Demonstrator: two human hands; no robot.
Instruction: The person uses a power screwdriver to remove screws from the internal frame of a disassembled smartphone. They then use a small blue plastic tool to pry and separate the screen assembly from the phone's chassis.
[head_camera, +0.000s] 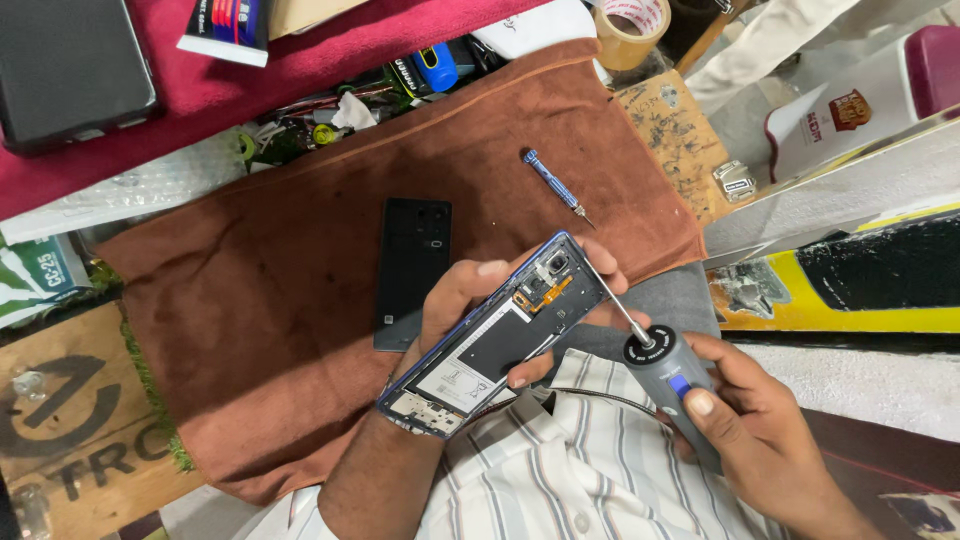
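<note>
R hand (755, 425) wraps a grey electric screwdriver (672, 378), thumb on the blue button, bit angled up-left to the upper edge of an opened smartphone (500, 335) – prob. so the tip meets a screw by the camera module. L hand (470, 310) cradles the phone from beneath, fingers curled over both long edges, tilted w/ internals facing up so the board is in view. Beyond, on the brown cloth (280, 330), the phone's black back cover (413, 272) lies flat, just beside the L hand. Farther – a small blue precision screwdriver (556, 185), apart. At the far edge, a roll of tan tape (630, 30).
</note>
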